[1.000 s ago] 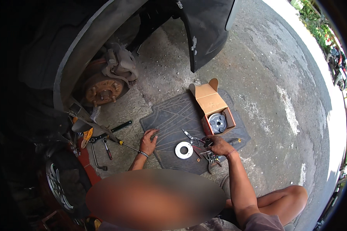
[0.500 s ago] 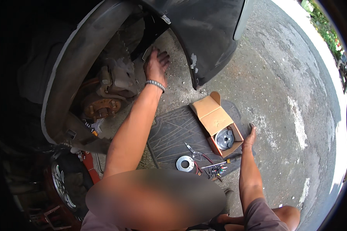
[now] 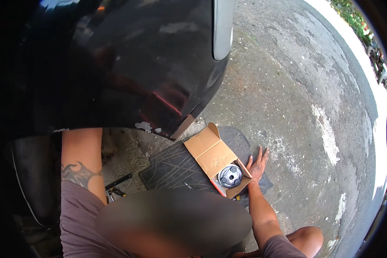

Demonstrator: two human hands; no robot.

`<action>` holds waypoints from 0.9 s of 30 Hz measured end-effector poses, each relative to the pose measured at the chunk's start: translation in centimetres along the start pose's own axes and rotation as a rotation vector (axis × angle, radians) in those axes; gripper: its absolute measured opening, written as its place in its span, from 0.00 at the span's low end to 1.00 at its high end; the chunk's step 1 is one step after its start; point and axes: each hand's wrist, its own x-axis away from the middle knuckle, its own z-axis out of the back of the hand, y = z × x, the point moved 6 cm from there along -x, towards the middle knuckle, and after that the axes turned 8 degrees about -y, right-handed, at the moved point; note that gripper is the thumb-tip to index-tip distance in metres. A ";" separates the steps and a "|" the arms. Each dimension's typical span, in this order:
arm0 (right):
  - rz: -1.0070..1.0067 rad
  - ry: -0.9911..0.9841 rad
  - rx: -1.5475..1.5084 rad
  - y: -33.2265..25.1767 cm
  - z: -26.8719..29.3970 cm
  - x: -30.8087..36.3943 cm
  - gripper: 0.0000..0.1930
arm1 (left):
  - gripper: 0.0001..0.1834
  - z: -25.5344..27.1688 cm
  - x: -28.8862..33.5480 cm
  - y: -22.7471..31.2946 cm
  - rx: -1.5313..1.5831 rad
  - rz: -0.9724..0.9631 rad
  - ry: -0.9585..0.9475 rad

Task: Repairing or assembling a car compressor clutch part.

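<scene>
The right hand (image 3: 258, 164) lies flat on the ground with its fingers (image 3: 260, 153) spread wide open. It holds nothing. It rests on the right edge of a dark rubber mat (image 3: 176, 167), partly on the mat and partly near the grey ground (image 3: 296, 99). The hand is just beside the right side of an open cardboard box (image 3: 213, 155).

The box sits on the mat with its flap folded back toward the car. Inside the box, at its lower end, is a round shiny metal part (image 3: 230, 176). The hand does not touch the metal part; the box wall is between them.

The left arm (image 3: 82, 163) goes up along the left side and slips behind the black car body (image 3: 159, 69). The left hand is hidden, so I cannot tell if it is open or shut or what it holds.

Some small tools (image 3: 116, 185) lie on the ground by the left edge of the mat, close to the left arm. One little tool (image 3: 189, 186) lies on the mat near the box.

The car body hangs over the far edge of the mat, so it is tight there. To the right of the hand the ground is wide and bare, with lots of room. A bare knee (image 3: 307, 238) is at the bottom right, well apart from the box.
</scene>
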 end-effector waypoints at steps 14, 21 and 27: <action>0.017 -0.058 -0.026 -1.4 -0.8 -0.2 0.36 | 0.35 4.4 5.4 2.4 0.076 0.045 0.087; 0.019 -0.074 -0.031 -1.9 -1.2 -0.2 0.36 | 0.35 6.4 4.9 4.5 0.101 0.025 0.150; 0.029 -0.066 -0.021 -1.8 -1.1 -0.5 0.36 | 0.35 7.5 6.0 4.8 0.133 0.007 0.200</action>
